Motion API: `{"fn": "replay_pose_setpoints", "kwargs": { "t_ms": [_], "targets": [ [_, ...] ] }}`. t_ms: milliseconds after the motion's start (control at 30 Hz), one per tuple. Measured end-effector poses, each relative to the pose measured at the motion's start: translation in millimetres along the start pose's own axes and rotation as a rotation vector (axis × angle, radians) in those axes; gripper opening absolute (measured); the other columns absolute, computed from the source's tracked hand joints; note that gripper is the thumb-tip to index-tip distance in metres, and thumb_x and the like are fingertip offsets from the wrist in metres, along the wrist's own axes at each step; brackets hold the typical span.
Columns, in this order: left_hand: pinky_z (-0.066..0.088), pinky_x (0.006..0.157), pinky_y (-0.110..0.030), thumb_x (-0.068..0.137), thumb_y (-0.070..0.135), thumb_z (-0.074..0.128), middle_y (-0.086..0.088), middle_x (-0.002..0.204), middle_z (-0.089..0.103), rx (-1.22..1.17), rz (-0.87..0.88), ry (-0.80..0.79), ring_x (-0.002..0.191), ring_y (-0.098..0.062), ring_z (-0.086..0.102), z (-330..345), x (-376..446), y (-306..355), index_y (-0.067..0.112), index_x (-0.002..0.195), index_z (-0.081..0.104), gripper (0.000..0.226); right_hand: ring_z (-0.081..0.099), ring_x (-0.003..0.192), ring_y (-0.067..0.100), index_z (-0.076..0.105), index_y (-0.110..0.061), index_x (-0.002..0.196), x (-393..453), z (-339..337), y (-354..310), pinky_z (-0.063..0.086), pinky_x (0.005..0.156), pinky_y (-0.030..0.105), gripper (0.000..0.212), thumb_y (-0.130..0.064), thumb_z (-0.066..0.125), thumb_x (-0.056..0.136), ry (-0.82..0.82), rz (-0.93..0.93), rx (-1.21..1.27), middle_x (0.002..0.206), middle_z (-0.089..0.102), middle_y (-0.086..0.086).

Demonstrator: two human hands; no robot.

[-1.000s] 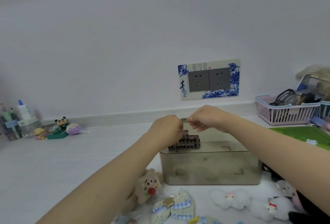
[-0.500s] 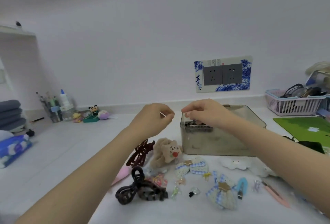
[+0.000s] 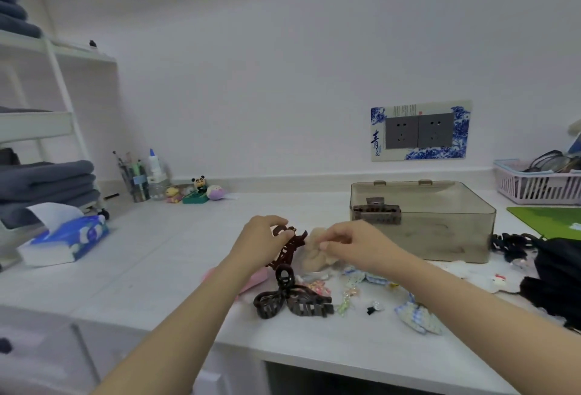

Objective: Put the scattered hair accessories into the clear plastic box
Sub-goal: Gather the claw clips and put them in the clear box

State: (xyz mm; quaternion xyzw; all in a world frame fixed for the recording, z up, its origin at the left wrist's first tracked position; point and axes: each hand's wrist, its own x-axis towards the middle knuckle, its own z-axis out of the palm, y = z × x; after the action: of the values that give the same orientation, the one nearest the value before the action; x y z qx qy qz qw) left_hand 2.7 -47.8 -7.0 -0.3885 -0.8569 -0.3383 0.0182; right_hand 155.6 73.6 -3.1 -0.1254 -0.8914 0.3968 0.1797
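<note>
A clear plastic box (image 3: 452, 237) stands lidless at the right on a white counter (image 3: 157, 256), one brown claw clip (image 3: 377, 213) inside at its left end. Left of it, the left hand (image 3: 262, 245) curls round a dark red claw clip (image 3: 290, 245); the right hand (image 3: 355, 245) pinches a beige plush clip (image 3: 314, 256) — its face hidden. Nearer lie a black claw clip (image 3: 292, 300) and blurred small clips. On the far wall, a socket plate (image 3: 419, 130) bears the character 青.

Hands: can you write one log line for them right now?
left hand: grips brown claw clip | right hand: pinches plush bear clip

Pink clip (image 3: 254, 280) under left forearm
</note>
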Motion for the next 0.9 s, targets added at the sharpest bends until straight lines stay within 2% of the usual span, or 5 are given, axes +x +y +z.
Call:
{"fn": "replay_pose_setpoints", "kwargs": {
  "t_ms": [133, 233, 400, 733, 900],
  "targets": [
    [0.039, 0.079, -0.019, 0.084, 0.029, 0.065, 0.003, 0.110, 0.067, -0.104, -0.050, -0.001, 0.095, -0.012, 0.058, 8.1, 7.1, -5.3, 0.017, 0.109, 0.070, 0.028, 0.057, 0.068, -0.005, 0.073, -0.020, 0.092, -0.6, 16.7, -1.6, 0.045, 0.065, 0.004, 0.014, -0.028, 0.067, 0.082, -0.078, -0.067, 0.001, 0.096, 0.068, 0.002],
    [0.037, 0.069, -0.017, 0.080, 0.030, 0.069, 0.005, 0.094, 0.067, -0.151, -0.070, 0.042, 0.086, -0.008, 0.057, 13.2, 12.3, -8.0, 0.015, 0.098, 0.072, 0.023, 0.060, 0.072, -0.003, 0.074, -0.028, 0.084, 4.7, 27.9, -2.5, 0.051, 0.081, 0.022, 0.011, -0.036, 0.071, 0.077, -0.127, -0.064, -0.005, 0.096, 0.068, 0.001],
    [0.042, 0.070, -0.022, 0.076, 0.027, 0.074, 0.005, 0.081, 0.065, -0.180, -0.082, 0.067, 0.081, -0.011, 0.058, 16.8, 19.2, -9.4, 0.017, 0.083, 0.071, 0.012, 0.054, 0.053, -0.013, 0.076, -0.024, 0.087, 16.6, 46.7, -7.3, 0.041, 0.064, 0.014, 0.016, -0.034, 0.073, 0.074, -0.069, -0.029, 0.006, 0.068, 0.064, -0.015],
    [0.039, 0.062, -0.011, 0.077, 0.025, 0.074, 0.010, 0.081, 0.059, -0.269, -0.061, 0.123, 0.084, -0.007, 0.056, -10.6, 18.3, -9.7, 0.018, 0.093, 0.069, 0.018, 0.059, 0.066, 0.016, 0.073, -0.016, 0.073, 29.8, 45.6, -11.2, 0.053, 0.068, 0.036, 0.006, -0.021, 0.076, 0.074, -0.113, 0.078, 0.063, 0.074, 0.069, 0.011],
    [0.047, 0.070, -0.023, 0.077, 0.027, 0.074, 0.001, 0.095, 0.067, -0.326, -0.044, 0.122, 0.086, -0.014, 0.063, -29.0, 20.3, -0.1, 0.023, 0.093, 0.068, 0.018, 0.063, 0.054, 0.006, 0.068, -0.017, 0.073, 25.0, 14.0, -20.1, 0.051, 0.059, 0.023, 0.007, -0.019, 0.073, 0.077, -0.138, 0.119, 0.148, 0.075, 0.070, 0.008]
  ]
}}
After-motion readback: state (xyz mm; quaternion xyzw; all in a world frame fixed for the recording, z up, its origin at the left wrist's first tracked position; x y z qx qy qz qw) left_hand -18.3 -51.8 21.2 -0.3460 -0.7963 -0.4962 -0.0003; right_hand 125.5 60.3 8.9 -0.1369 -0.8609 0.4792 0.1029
